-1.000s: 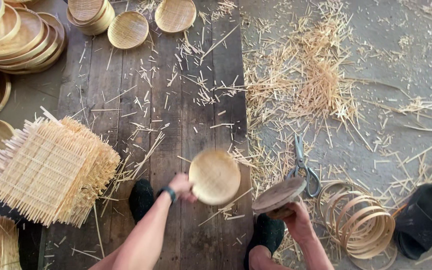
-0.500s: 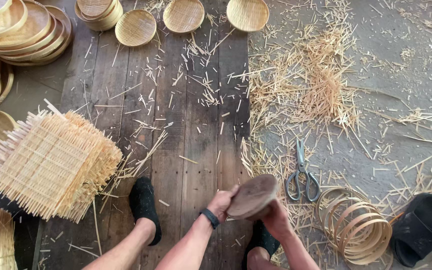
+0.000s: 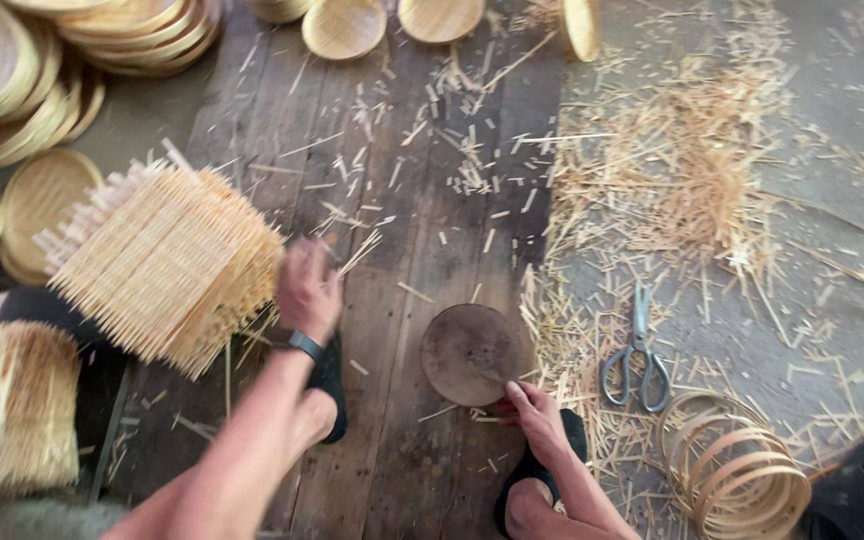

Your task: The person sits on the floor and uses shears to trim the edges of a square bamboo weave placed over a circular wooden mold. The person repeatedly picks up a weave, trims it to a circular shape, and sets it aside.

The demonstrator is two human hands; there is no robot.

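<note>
My left hand, blurred with motion, reaches to the edge of a stack of square woven bamboo mats and touches its near corner. My right hand rests its fingers on the near rim of a dark round wooden mould that lies flat on the wooden floor planks. A black band sits on my left wrist. Neither hand lifts anything clear of the floor.
Grey-handled scissors lie right of the mould among bamboo shavings. A pile of bamboo rings sits lower right. Finished round woven trays are stacked upper left and along the top. Another mat bundle lies lower left.
The small woven tray left my left hand and now lies among those at the top. The mould went from both hands down onto the floor. My left hand swung left to the mat stack.
</note>
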